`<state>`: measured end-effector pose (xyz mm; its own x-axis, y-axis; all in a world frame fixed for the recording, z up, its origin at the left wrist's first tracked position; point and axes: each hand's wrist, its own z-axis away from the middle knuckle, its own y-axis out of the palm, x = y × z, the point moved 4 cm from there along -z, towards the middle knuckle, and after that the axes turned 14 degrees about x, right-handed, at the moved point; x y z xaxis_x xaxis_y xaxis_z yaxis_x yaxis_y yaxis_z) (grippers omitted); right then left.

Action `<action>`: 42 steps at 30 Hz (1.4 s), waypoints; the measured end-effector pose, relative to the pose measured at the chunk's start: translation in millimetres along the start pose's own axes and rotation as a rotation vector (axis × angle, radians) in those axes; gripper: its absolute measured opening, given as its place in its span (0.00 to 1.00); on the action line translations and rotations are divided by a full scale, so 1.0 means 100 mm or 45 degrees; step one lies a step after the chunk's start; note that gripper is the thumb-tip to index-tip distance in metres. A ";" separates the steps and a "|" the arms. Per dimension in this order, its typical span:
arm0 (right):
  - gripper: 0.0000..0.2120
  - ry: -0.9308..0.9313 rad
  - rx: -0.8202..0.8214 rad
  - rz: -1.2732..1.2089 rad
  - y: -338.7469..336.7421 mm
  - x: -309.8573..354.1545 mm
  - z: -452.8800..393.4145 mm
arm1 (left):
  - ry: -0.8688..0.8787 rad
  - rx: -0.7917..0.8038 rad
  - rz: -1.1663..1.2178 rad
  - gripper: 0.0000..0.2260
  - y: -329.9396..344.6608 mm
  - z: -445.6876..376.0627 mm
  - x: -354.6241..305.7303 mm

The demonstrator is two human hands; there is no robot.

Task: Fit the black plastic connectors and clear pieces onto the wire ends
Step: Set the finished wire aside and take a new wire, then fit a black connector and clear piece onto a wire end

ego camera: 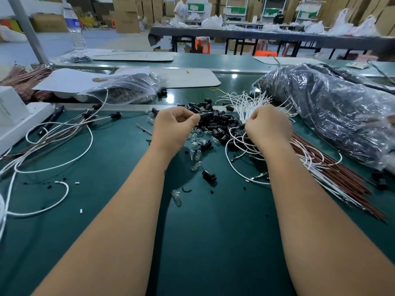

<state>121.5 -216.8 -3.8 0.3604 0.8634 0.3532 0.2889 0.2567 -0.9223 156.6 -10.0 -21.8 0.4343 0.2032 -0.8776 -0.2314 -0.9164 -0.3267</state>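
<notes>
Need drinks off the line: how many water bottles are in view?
1. The bottle stands far left on the back bench, beside the grey post; bags could hide others.

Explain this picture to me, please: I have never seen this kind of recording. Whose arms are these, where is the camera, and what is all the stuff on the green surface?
There is no machine here. The one picture comes from a wide-angle camera on a person's head, looking forward and down at their own bare arms.

The left hand pinches a black connector in its fingers. The right hand grips a bunch of white wires.

On the green table between the hands lies a pile of connectors, with small clear pieces scattered just below it. Finished-looking wires with connectors on their ends lie to the left, brown rods to the right. Behind are a small plastic bag, a large bag of dark parts, and a water bottle.
</notes>
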 end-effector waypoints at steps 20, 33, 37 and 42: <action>0.11 -0.916 -0.438 -0.443 -0.05 0.55 0.42 | 0.239 0.132 0.344 0.04 0.15 -0.02 -0.23; 0.07 -0.921 -0.736 -0.009 -0.05 0.62 0.42 | 0.088 0.093 0.254 0.04 -0.04 -0.02 -0.21; 0.08 -0.714 -0.849 -0.283 -0.15 0.47 0.32 | 0.071 -0.056 0.129 0.05 -0.23 0.01 -0.12; 0.08 -0.291 -0.704 -0.409 -0.19 0.08 0.12 | 0.056 -0.201 -0.001 0.06 -0.37 0.02 -0.05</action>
<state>108.5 -209.6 15.2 0.0020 0.8671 0.4981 0.7833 0.3083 -0.5398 161.1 23.8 -6.2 0.4727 0.1918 -0.8601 -0.0927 -0.9598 -0.2649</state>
